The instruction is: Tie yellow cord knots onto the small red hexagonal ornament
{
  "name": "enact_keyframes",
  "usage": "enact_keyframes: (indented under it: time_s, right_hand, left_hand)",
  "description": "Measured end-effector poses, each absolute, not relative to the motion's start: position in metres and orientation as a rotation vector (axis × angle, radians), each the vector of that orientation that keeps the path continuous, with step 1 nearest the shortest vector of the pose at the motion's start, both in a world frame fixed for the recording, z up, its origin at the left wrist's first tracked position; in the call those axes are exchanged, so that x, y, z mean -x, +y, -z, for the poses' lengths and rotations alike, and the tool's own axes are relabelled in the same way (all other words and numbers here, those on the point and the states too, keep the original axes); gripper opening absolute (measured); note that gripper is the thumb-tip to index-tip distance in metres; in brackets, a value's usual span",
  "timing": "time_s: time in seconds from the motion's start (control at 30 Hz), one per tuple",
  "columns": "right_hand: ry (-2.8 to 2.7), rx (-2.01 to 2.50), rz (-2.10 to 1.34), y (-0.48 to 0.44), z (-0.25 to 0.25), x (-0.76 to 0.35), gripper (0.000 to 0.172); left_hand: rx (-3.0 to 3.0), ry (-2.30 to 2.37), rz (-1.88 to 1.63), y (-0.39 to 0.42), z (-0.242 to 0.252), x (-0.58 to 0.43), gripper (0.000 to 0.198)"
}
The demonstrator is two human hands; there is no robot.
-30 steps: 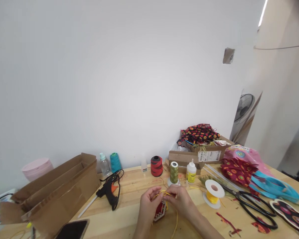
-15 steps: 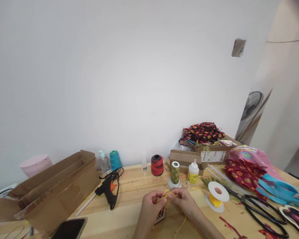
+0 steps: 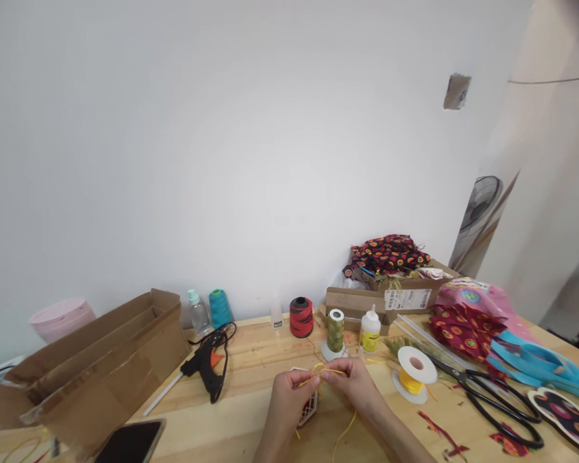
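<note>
Low in the middle of the head view, my left hand (image 3: 292, 395) and my right hand (image 3: 351, 384) meet almost fingertip to fingertip. Both pinch a thin yellow cord (image 3: 346, 437), which bends in a small loop between them. One tail of the cord hangs below my right hand toward the table. Partly behind my left hand is a small lattice-sided piece (image 3: 309, 409) with a pale frame and something red inside; the fingers cover much of it. Whether the cord is fastened to that piece, I cannot tell.
A yellow cord spool (image 3: 413, 373), black scissors (image 3: 502, 405) and blue ribbon (image 3: 543, 366) lie to the right. Behind stand a glue bottle (image 3: 370, 331), a green thread spool (image 3: 336, 332) and a red thread spool (image 3: 302, 318). Leftward are a glue gun (image 3: 207, 370), a cardboard box (image 3: 120, 379) and a phone (image 3: 130, 442).
The yellow loops between my fingertips look smaller and fewer, and my right fingers draw a strand out straighter. The whole view has shifted slightly, moving the table items a little left.
</note>
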State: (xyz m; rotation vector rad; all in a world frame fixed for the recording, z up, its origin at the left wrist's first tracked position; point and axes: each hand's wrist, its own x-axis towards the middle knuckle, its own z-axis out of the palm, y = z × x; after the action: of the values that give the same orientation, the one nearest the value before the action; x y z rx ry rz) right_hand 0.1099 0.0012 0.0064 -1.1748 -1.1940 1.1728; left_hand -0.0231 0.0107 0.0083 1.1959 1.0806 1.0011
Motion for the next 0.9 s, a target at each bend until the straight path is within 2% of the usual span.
enact_keyframes:
  time_s: [0.6,0.9]
  right_hand:
    - [-1.142,1.150,-0.743,-0.001,-0.018,-0.124,0.018]
    - [-1.085,1.153,-0.662,-0.001,-0.016,-0.131,0.017]
  left_hand:
    - [-1.190,1.102,-1.023,0.011,-0.005,0.022,0.025]
    - [-1.278,1.104,-1.011,0.009,-0.007,0.019,0.027]
